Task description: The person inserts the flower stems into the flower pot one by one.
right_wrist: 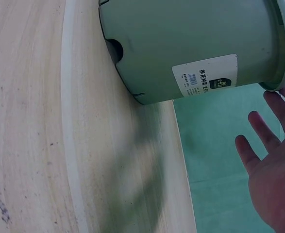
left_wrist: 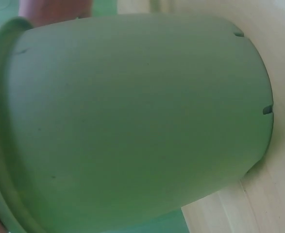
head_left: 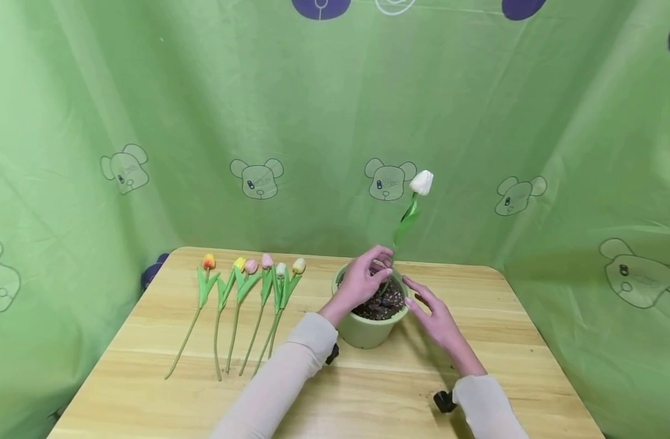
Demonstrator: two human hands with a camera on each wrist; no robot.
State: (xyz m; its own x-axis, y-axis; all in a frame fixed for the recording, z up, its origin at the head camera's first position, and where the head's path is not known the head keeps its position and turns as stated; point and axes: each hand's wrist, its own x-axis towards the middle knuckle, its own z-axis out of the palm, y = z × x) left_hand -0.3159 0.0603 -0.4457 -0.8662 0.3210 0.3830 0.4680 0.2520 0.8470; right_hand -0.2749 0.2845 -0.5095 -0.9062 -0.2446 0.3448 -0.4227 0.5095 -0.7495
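Observation:
A white artificial tulip (head_left: 422,183) stands in the green flowerpot (head_left: 366,332), leaning right, its lower stem in the dark soil (head_left: 377,310). Over the pot, my left hand (head_left: 359,283) pinches that stem low down, just above the soil. My right hand (head_left: 436,317) is at the pot's right side with its fingers extended, fingertips right at the rim. In the left wrist view the pot wall (left_wrist: 142,121) hides most of that hand. The right wrist view shows my right hand (right_wrist: 278,174) with fingers spread beside the pot (right_wrist: 152,43), which bears a white label (right_wrist: 205,75).
Left of the pot, several artificial tulips lie on the wooden table (head_left: 148,341), among them an orange-red tulip (head_left: 209,262), a yellow tulip (head_left: 239,264) and a cream tulip (head_left: 299,266). A green curtain (head_left: 324,110) with bear outlines surrounds the table's back and sides.

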